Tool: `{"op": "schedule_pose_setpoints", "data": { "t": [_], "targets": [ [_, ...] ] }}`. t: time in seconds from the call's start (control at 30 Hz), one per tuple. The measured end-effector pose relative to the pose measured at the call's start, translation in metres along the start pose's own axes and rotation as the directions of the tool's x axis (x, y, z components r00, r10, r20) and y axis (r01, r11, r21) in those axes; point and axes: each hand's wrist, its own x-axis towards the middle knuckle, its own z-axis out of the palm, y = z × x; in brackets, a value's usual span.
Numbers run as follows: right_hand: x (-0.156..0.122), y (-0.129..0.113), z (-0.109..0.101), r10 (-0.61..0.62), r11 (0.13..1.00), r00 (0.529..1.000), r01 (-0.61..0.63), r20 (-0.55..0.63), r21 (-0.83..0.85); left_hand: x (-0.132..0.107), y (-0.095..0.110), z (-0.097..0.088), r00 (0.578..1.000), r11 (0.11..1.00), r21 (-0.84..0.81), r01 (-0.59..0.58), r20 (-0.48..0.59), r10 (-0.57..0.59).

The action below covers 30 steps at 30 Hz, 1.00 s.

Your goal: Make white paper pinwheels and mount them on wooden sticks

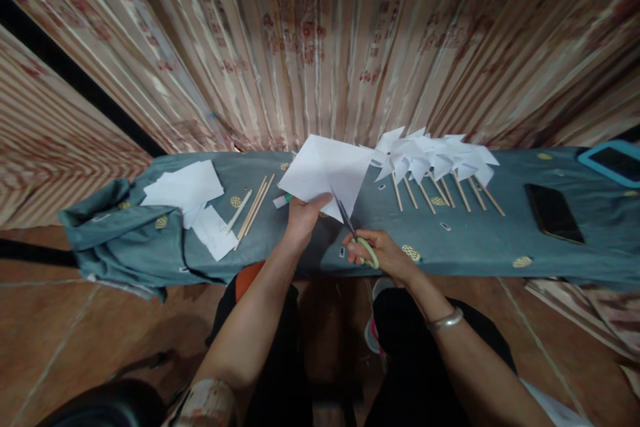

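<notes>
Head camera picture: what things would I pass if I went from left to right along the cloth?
Loose white papers → wooden sticks → the white sheet in the left hand → paper pinwheels → black phone → blue-framed device.

Scissors [354, 235] (green-handled) at white paper [330, 161]

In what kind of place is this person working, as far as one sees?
Probably a room at home, used for papercraft: a printed curtain hangs behind a cloth-covered table with white pinwheels, and the right hand holds scissors.
</notes>
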Motion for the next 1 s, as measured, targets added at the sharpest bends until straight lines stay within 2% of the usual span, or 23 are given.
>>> {"op": "schedule_pose_setpoints", "data": {
  "t": [0.13, 0.23, 0.3, 0.37, 0.43, 0.5, 0.57, 0.63, 0.7, 0.83, 1.0],
  "targets": [
    [-0.007, -0.005, -0.012, 0.1, 0.994, 0.988, -0.095, 0.114, -0.051, 0.007, 0.007, -0.007, 0.999, 1.0, -0.018, -0.015, -0.034, 0.015],
    [-0.011, -0.008, -0.023, 0.121, 0.992, 0.988, -0.118, 0.094, -0.038, 0.009, 0.009, -0.01, 0.999, 1.0, -0.002, -0.028, -0.03, 0.028],
    [-0.012, -0.009, -0.031, 0.106, 0.994, 0.994, -0.106, 0.007, -0.007, 0.009, 0.009, -0.011, 0.999, 0.999, 0.01, -0.04, -0.019, 0.04],
    [-0.01, -0.01, -0.039, 0.054, 0.998, 0.987, -0.051, -0.149, 0.028, 0.008, 0.008, -0.011, 0.999, 0.998, 0.027, -0.05, 0.001, 0.05],
    [-0.007, -0.01, -0.047, -0.023, 0.997, 0.938, 0.046, -0.346, 0.057, 0.007, 0.006, -0.011, 0.998, 0.997, 0.058, -0.055, 0.035, 0.053],
    [-0.002, -0.01, -0.054, -0.088, 0.987, 0.858, 0.144, -0.507, 0.072, 0.006, 0.005, -0.01, 0.997, 0.993, 0.105, -0.048, 0.073, 0.04],
    [0.001, -0.011, -0.06, -0.135, 0.973, 0.798, 0.218, -0.588, 0.072, 0.005, 0.004, -0.009, 0.994, 0.986, 0.165, -0.026, 0.108, 0.008],
    [0.002, -0.013, -0.064, -0.176, 0.962, 0.773, 0.268, -0.609, 0.062, 0.004, 0.003, -0.009, 0.987, 0.973, 0.231, -0.015, 0.157, -0.022],
    [0.002, -0.015, -0.067, -0.205, 0.952, 0.777, 0.3, -0.595, 0.063, 0.003, 0.0, -0.01, 0.975, 0.956, 0.293, -0.031, 0.221, -0.036],
    [0.0, -0.016, -0.067, -0.21, 0.95, 0.821, 0.299, -0.531, 0.086, 0.001, -0.008, -0.013, 0.939, 0.896, 0.439, -0.063, 0.33, -0.096],
    [0.001, -0.016, -0.059, -0.156, 0.968, 0.884, 0.225, -0.441, 0.11, 0.0, -0.013, -0.014, 0.914, 0.845, 0.532, -0.055, 0.367, -0.171]
  ]
}}
